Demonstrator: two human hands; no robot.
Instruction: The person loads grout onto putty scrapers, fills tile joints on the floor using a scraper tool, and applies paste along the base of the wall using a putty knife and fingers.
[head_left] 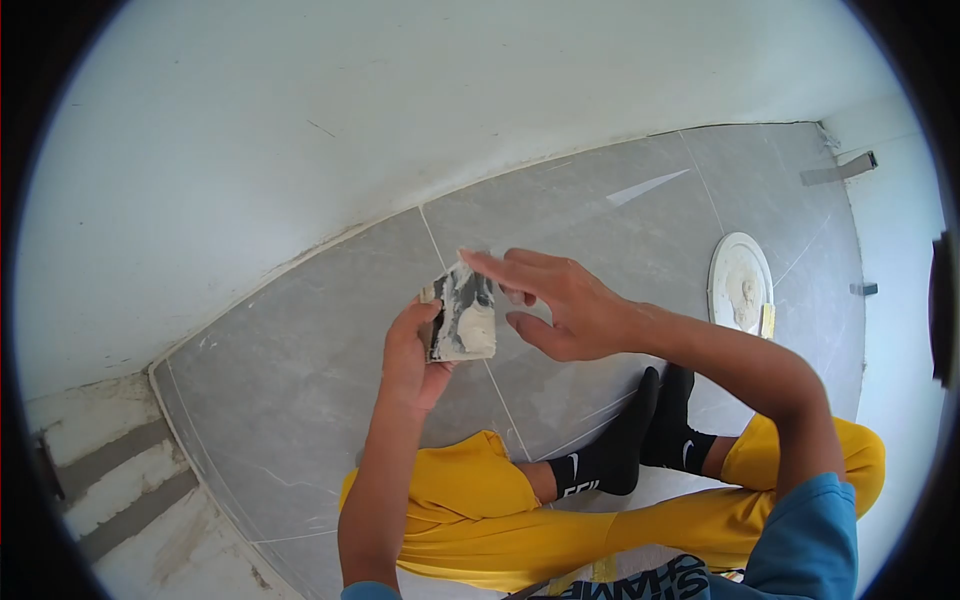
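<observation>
A small dark flat piece, smeared with white paste, is held up over the grey floor. My left hand grips it by its left side and lower edge, the thumb on its face. A thick lump of the paste sits on its lower right part. My right hand is at its upper right, the index fingertip at the top edge, the thumb apart from the other fingers. Nothing is visibly held in the right hand. What lies behind the piece is hidden.
A round white lid with paste and a yellow-handled tool lies on the tiled floor at right. A pale wall runs along the back. My legs in yellow trousers and black socks are in front.
</observation>
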